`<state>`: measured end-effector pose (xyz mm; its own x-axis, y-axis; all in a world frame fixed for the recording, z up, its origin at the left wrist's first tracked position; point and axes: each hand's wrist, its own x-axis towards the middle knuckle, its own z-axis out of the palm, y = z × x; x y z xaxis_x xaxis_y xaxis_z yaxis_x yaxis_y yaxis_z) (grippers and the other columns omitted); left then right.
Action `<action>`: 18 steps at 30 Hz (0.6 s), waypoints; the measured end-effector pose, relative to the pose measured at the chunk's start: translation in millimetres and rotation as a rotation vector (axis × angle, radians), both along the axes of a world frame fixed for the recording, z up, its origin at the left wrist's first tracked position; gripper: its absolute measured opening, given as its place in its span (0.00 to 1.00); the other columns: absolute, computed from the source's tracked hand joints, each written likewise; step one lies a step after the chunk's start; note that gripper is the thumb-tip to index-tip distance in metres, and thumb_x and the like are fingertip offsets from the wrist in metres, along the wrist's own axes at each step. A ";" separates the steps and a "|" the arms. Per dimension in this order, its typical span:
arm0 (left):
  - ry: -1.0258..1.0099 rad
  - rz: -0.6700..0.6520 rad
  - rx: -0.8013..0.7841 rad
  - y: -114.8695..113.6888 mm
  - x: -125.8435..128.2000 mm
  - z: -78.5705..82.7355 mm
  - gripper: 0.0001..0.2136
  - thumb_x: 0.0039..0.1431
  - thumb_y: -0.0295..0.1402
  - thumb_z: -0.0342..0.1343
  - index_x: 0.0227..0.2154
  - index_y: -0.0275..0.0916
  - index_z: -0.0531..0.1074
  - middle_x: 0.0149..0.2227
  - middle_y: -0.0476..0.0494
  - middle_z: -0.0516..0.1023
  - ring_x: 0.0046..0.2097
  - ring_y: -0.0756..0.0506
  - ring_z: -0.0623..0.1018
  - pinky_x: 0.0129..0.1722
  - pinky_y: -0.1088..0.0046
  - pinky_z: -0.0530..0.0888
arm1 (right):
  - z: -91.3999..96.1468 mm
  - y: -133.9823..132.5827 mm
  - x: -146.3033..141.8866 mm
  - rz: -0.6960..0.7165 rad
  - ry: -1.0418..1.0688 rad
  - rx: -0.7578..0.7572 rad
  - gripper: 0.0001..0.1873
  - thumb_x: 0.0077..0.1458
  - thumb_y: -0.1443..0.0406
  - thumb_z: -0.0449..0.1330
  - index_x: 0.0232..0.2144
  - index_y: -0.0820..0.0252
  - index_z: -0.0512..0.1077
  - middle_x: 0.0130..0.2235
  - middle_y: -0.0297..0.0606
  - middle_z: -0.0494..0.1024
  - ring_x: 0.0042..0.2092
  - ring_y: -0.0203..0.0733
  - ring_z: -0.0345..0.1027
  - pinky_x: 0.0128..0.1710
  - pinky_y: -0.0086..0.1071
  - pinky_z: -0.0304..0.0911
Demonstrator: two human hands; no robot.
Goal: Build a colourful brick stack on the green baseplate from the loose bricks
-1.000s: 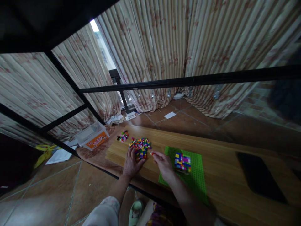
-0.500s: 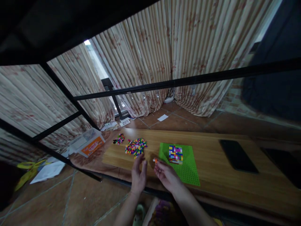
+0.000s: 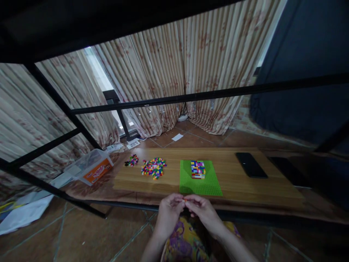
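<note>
My left hand [image 3: 168,214] and my right hand [image 3: 204,212] meet in front of the near edge of the wooden board [image 3: 245,185], fingers pinched together on a small orange brick [image 3: 185,199]. Beyond them lies a green baseplate [image 3: 200,182] carrying a block of multicoloured bricks [image 3: 197,169]. Left of the plate sits a loose pile of coloured bricks [image 3: 153,167], and a smaller pile [image 3: 131,160] lies further left.
A black phone [image 3: 251,165] lies on the board's right part. A clear plastic box with an orange label [image 3: 91,167] stands on the floor at left, with papers near it. Black metal bars cross the view before striped curtains.
Both hands left the board and drew back toward me, coming together on the small orange brick that my right hand carried. The camera view swung right and pulled back.
</note>
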<state>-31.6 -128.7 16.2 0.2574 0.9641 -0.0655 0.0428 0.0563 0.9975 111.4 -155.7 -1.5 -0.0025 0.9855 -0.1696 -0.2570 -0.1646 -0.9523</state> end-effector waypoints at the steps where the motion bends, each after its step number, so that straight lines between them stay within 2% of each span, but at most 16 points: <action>1: 0.022 -0.030 0.010 -2.5 -1.0 2.6 0.08 0.48 0.32 0.61 0.32 0.36 0.75 0.30 0.45 0.79 0.32 0.47 0.78 0.32 0.74 0.75 | 2.7 -3.2 3.0 0.014 -0.054 0.021 0.17 0.45 0.53 0.66 0.33 0.59 0.78 0.29 0.35 0.76 0.29 0.33 0.64 0.26 0.26 0.59; 6: 0.128 -0.107 0.095 -16.2 0.6 18.8 0.04 0.52 0.31 0.58 0.31 0.38 0.74 0.31 0.45 0.79 0.35 0.48 0.77 0.36 0.75 0.73 | 15.9 -14.2 11.4 0.051 -0.217 0.118 0.12 0.48 0.56 0.64 0.28 0.58 0.78 0.25 0.33 0.75 0.26 0.33 0.61 0.26 0.27 0.58; 9: 0.137 -0.174 0.061 -21.8 2.1 23.4 0.04 0.54 0.31 0.56 0.30 0.39 0.75 0.30 0.46 0.78 0.33 0.48 0.77 0.35 0.75 0.72 | 16.2 -19.6 18.4 0.069 -0.211 0.107 0.12 0.49 0.55 0.64 0.27 0.58 0.78 0.24 0.32 0.74 0.25 0.33 0.62 0.25 0.27 0.59; 11: 0.150 -0.189 0.042 -19.9 1.0 21.0 0.04 0.53 0.32 0.56 0.30 0.38 0.75 0.29 0.45 0.78 0.31 0.48 0.76 0.34 0.75 0.72 | 11.9 -22.0 27.4 0.044 -0.177 0.062 0.13 0.48 0.54 0.65 0.27 0.58 0.79 0.22 0.32 0.72 0.24 0.33 0.62 0.25 0.28 0.60; 14: 0.207 -0.116 0.082 -2.0 -4.0 11.5 0.05 0.54 0.32 0.56 0.30 0.38 0.76 0.29 0.44 0.79 0.31 0.47 0.77 0.34 0.74 0.72 | 1.8 -21.1 47.0 -0.090 -0.065 -0.025 0.15 0.45 0.53 0.67 0.31 0.56 0.79 0.24 0.32 0.72 0.25 0.33 0.64 0.29 0.29 0.65; 18: 0.396 0.054 0.335 50.0 -9.8 -1.6 0.08 0.57 0.33 0.53 0.33 0.39 0.77 0.34 0.43 0.80 0.37 0.45 0.78 0.39 0.70 0.73 | -9.0 -11.4 76.0 -0.279 0.039 -0.081 0.22 0.40 0.53 0.70 0.38 0.53 0.79 0.29 0.33 0.75 0.29 0.35 0.67 0.34 0.32 0.70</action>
